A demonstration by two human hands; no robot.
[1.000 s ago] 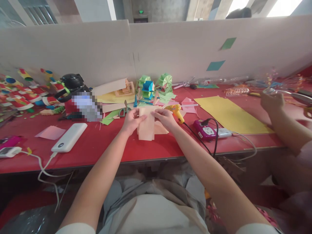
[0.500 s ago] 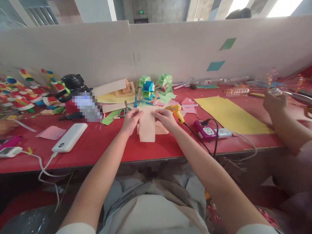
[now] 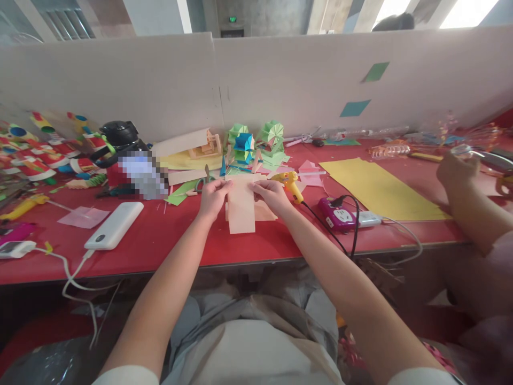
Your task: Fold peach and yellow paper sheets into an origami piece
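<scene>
Near the table's (image 3: 248, 251) front edge, a power bank (image 3: 116, 227) lies toward the left and a purple socket (image 3: 337, 215) toward the right. Between them is a pale strip (image 3: 241, 214), its far end pinched at the left side by the left hand (image 3: 215, 199) and at the right by the right hand (image 3: 271, 194). More pale paper (image 3: 265, 212) lies partly behind it. Farther in, scissors (image 3: 207, 172) lie past the left hand, a yellow glue gun (image 3: 291, 185) beside the right. Green ornaments (image 3: 272, 132) stand toward the back edge.

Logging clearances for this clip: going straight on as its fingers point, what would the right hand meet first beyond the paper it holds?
Probably the left hand, across the pale paper strip from the right hand, though depth is hard to judge.
</scene>
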